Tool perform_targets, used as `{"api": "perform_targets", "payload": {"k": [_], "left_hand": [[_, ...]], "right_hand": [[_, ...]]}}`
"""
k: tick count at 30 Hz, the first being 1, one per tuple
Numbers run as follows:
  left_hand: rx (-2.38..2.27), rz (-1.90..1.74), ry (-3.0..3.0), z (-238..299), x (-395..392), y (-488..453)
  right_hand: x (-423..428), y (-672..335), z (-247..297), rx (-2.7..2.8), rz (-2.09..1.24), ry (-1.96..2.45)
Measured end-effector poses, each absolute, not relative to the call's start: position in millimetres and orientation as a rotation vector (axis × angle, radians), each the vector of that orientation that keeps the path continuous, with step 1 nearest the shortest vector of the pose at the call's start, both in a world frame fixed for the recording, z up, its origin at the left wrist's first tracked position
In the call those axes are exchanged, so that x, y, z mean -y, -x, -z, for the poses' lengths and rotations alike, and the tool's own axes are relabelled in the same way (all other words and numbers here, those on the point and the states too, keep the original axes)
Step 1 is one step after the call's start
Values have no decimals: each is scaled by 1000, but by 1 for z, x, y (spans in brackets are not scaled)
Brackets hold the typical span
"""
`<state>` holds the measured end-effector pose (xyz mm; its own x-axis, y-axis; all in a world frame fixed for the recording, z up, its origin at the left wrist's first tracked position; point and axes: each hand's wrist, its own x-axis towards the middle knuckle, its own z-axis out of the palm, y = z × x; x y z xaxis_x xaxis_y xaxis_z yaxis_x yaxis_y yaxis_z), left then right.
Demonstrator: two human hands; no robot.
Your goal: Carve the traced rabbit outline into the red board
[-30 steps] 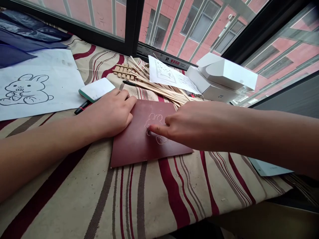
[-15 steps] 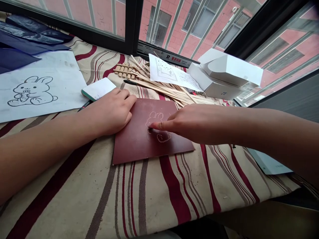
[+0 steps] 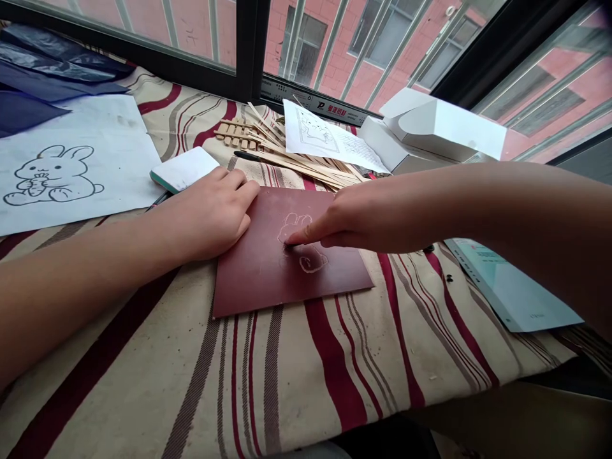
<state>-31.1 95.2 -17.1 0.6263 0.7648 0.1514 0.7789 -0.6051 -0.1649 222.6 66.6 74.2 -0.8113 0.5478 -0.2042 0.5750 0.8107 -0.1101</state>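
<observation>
A dark red-brown board [image 3: 253,274] lies on the striped cloth, with a rabbit outline [image 3: 313,260] drawn on it in pale lines. My left hand [image 3: 222,207] holds the board at its upper left edge, fingers curled and knuckles up. One outstretched finger of my right hand [image 3: 349,220] presses its tip on the board at the rabbit's face; the other fingers are bent under. A dark spot shows below that fingertip, too small to name. Beside my left hand lie a white block with a green side [image 3: 184,169] and a paper with a black rabbit drawing [image 3: 119,146].
Thin wooden strips [image 3: 310,167] and a printed sheet [image 3: 329,137] lie behind the board, near an open white box [image 3: 449,124] by the window. Dark blue plastic [image 3: 52,64] is at far left. At right are a pale green booklet [image 3: 519,287] and small black bits [image 3: 449,278].
My right wrist and forearm have risen, and the pressing finger now slants down more steeply at nearly the same spot. More of the booklet shows. My left hand keeps its hold.
</observation>
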Motion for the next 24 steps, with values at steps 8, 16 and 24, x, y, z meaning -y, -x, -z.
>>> {"api": "perform_targets", "payload": {"k": [8,16,24], "left_hand": [[1246,114,2621,17,-96,30],[1319,94,2636,17,-94,30],[1378,77,2656,12,-91,25]], "right_hand": [[-69,-227,-80,-2621,424,-844],[-61,-223,-77,-2639,373,-888],[-60,-223,-78,-2617,417,-911]]}}
